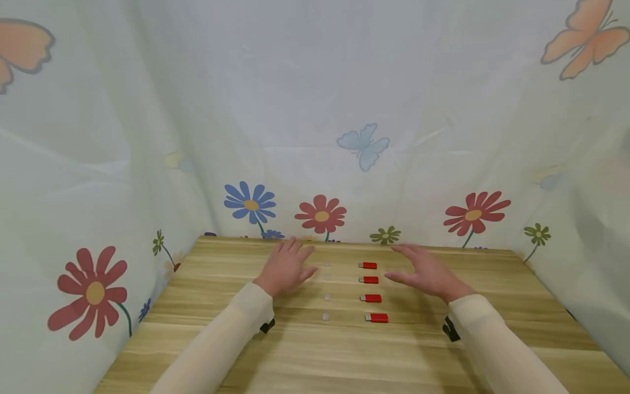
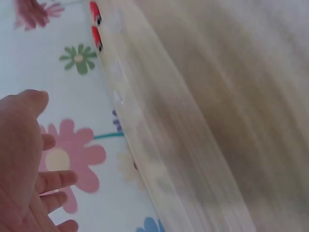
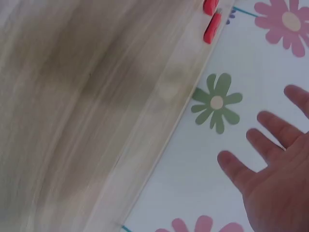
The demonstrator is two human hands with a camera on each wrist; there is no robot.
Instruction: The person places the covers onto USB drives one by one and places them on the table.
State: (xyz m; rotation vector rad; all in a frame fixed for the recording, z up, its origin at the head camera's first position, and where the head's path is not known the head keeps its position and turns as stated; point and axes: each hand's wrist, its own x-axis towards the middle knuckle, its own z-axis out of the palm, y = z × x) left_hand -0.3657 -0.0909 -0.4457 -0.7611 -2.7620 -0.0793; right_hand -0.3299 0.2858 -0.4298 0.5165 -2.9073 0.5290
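Several red USB sticks (image 1: 376, 318) lie in a column on the wooden table, their metal plugs bare and pointing left. To their left runs a matching column of small clear caps (image 1: 325, 317). My left hand (image 1: 285, 267) hovers left of the caps, fingers spread and holding nothing. On the other side, my right hand (image 1: 427, 272) is held right of the USB sticks, thumb and fingers apart, also with nothing in it. In the right wrist view the fingers (image 3: 233, 166) are extended, and a red USB stick (image 3: 212, 26) shows near the table edge.
The wooden table (image 1: 315, 361) reaches back to a white curtain (image 1: 295, 98) printed with flowers and butterflies, which also hangs at both sides. A dark band (image 1: 450, 329) sits at the right wrist, and another at the left.
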